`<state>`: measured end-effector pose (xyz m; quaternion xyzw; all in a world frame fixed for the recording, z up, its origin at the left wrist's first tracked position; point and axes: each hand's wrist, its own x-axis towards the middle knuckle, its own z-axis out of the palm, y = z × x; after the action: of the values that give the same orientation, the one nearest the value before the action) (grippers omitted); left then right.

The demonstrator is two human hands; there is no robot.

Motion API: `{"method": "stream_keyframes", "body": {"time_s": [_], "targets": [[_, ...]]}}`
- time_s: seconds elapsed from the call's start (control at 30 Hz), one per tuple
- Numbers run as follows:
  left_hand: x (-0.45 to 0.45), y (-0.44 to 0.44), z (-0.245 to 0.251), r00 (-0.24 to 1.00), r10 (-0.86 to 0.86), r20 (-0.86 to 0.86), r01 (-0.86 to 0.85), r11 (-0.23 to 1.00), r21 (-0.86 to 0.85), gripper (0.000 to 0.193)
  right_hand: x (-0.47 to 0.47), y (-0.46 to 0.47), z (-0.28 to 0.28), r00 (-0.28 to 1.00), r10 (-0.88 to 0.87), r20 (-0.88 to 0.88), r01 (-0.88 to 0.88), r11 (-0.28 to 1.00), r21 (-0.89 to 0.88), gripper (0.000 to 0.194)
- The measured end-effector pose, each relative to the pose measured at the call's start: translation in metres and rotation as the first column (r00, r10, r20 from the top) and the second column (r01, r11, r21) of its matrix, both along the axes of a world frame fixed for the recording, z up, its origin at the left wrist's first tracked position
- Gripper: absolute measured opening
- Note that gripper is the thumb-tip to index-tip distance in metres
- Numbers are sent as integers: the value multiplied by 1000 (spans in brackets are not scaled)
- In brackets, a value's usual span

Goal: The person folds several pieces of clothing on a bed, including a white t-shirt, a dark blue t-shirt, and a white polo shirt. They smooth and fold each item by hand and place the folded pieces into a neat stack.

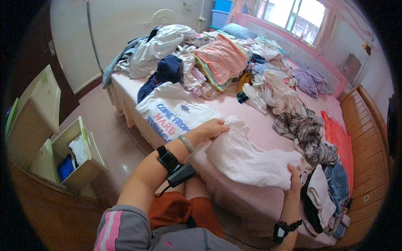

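A plain white shirt is stretched between my two hands over the near edge of the bed. My left hand pinches one end of it, and my right hand grips the other end with the thumb on top. The neckline curves along the far side of the cloth. Just beyond my left wrist lies a white sweatshirt with blue and red printed lettering, spread on the pink bed cover. A plaid garment rests beyond my right hand.
Heaped clothes cover the far bed, among them a striped orange cloth and a purple garment. Jeans and a folded white cloth lie at right by the wooden headboard. An open drawer holding clothes juts out at left.
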<state>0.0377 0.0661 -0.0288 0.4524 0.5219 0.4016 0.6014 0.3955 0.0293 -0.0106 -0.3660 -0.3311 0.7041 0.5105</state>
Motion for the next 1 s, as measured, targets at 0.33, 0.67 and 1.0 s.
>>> {"method": "stream_keyframes", "body": {"time_s": [0.33,0.67,1.0], "targets": [[-181,-5,116,730,461,-504,-178,841,511,25,-182,-28,36,967,103,-234,-81,992,102,46],[-221,-6,-4,-67,569,-820,-44,819,572,61,-253,-23,-43,986,165,-10,-164,986,13,59],[-205,4,-18,50,474,-879,-182,870,459,78,-294,5,-36,111,-464,879,-720,572,392,69]]}}
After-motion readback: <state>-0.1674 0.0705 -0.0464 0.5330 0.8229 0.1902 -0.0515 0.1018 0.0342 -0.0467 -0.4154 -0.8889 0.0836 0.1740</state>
